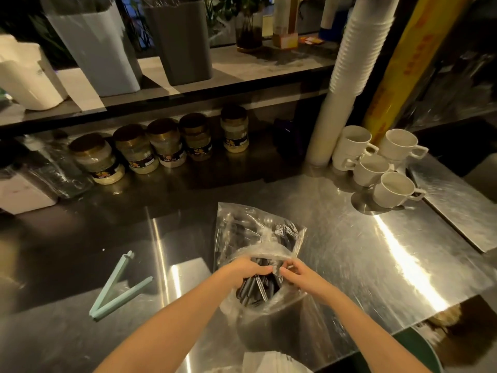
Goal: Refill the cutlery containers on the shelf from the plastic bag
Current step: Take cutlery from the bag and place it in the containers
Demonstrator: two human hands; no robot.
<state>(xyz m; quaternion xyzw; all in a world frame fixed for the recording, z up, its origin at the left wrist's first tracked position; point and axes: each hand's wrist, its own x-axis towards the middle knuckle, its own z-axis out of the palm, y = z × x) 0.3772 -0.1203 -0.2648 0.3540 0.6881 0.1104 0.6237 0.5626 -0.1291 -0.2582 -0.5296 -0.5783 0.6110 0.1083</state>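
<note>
1. Clear plastic bag (242,224) of black plastic cutlery (252,290) lies on the shiny stainless-steel counter (376,251), near its front edge and about mid-width, with its open mouth turned toward the person.
2. The left hand (246,270) reaches into the bag's mouth, its fingers curled down over a bunch of the black cutlery handles and gripping them.
3. The right hand (298,275) sits just beside the left at the mouth, thumb and fingertips pinched together on the rolled plastic rim of the bag.
4. A pale mint-green plastic bag clip (118,289) lies open in a V on the counter, well to the left of the bag.
5. On the raised dark shelf (269,65) behind the counter stand two tall square plastic containers: a light grey container (99,49) and, to its right, a dark grey container (183,41).
6. Under the shelf a row of clear jars with dark lids (134,149) lines the back of the counter.
7. At the right rear are white ceramic mugs (390,170), some stacked, beside a tall stack of white disposable cups (357,49).
</note>
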